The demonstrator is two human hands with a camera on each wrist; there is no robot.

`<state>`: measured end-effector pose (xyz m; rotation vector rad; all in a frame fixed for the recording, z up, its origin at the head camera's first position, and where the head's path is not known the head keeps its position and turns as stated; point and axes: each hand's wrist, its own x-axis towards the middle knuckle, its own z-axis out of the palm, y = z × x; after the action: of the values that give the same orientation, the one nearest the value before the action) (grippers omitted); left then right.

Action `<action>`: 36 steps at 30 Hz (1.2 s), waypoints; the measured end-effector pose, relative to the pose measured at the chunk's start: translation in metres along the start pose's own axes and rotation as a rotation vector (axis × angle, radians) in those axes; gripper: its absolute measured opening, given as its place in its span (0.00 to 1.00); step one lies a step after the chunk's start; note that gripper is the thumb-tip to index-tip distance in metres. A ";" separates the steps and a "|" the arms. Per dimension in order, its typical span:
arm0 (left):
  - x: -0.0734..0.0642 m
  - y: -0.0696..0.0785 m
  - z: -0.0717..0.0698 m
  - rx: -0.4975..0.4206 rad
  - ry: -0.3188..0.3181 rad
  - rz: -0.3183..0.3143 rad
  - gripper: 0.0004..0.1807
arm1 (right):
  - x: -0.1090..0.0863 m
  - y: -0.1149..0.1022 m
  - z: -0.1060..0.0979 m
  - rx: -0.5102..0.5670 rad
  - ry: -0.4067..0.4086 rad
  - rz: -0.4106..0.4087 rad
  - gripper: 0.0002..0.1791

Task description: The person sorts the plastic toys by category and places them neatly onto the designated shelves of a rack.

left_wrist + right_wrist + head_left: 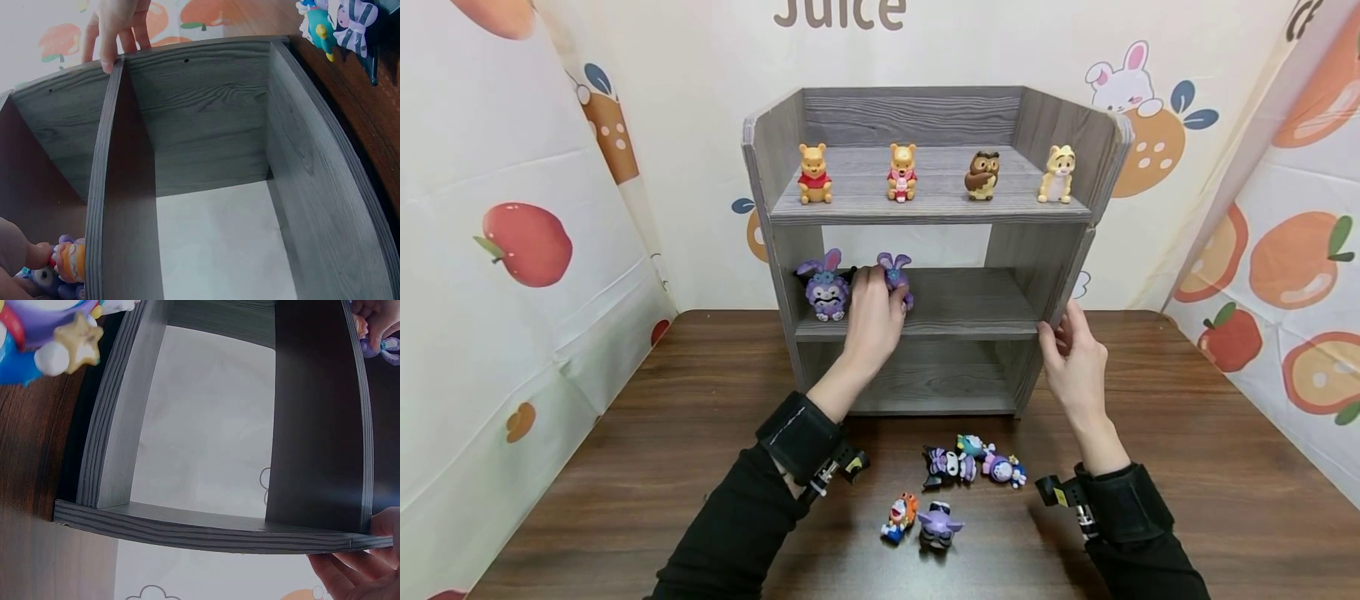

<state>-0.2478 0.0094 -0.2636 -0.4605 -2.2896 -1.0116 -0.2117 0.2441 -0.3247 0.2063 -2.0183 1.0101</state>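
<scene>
My left hand grips a purple long-eared figurine at the middle shelf board. Its ears show above the fingers; the hand covers much of its body. In the left wrist view the held figurine shows an orange and cream part beside the fingertips. Just left of this hand sits another purple long-eared figurine with dark wings. My right hand holds the right side panel of the grey wooden display shelf, thumb at the front edge and fingers along the outer face.
On the top board stand two yellow bear figurines, a brown owl and a pale yellow figurine. Several figurines lie on the brown table before the shelf, including a purple winged one and an orange one.
</scene>
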 end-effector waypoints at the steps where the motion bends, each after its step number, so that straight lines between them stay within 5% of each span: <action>1: 0.001 0.000 0.001 0.001 -0.007 -0.010 0.12 | 0.000 0.000 0.000 0.001 0.001 -0.002 0.25; 21: 0.011 -0.010 0.005 -0.022 -0.085 -0.058 0.20 | 0.001 -0.001 0.000 -0.010 -0.002 -0.007 0.25; 30: 0.007 -0.009 0.004 -0.038 -0.144 -0.105 0.27 | 0.000 0.001 0.000 -0.008 -0.001 -0.008 0.25; 36: -0.001 -0.005 0.001 -0.028 -0.140 -0.077 0.33 | 0.000 0.001 0.000 -0.006 0.001 -0.008 0.25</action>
<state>-0.2500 0.0068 -0.2677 -0.4714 -2.4360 -1.0811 -0.2120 0.2446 -0.3254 0.2101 -2.0180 0.9990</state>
